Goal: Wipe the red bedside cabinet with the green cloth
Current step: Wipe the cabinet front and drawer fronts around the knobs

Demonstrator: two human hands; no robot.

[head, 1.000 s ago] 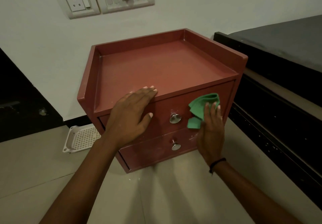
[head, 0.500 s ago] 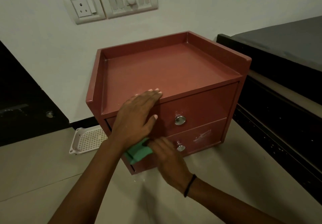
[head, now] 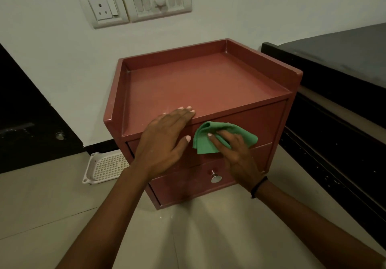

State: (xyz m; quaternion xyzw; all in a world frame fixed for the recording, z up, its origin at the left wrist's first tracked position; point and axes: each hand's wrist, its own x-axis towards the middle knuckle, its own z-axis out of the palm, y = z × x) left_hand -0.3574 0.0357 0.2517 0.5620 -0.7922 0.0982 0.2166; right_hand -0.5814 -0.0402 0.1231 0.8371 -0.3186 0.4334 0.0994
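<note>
Head view: left hand [head: 165, 143] rests flat on the front edge of the cabinet [head: 208, 84]; right hand [head: 236, 153], fingers [head: 221, 137] straight, presses cloth [head: 203, 145] against drawer [head: 268, 122].

Red bedside cabinet [head: 208, 84]: two drawers, raised rim round top, upright, front top edge under left hand [head: 165, 143]. Green cloth [head: 205, 141]: crumpled, pressed against upper drawer front beneath right hand [head: 236, 151], just beside left thumb.

Presses green cloth [head: 203, 142] against upper drawer front [head: 268, 120] of red bedside cabinet [head: 198, 86] with right hand [head: 238, 154]; rests left hand [head: 165, 141] flat over top's front edge, thumb beside cloth.
</note>
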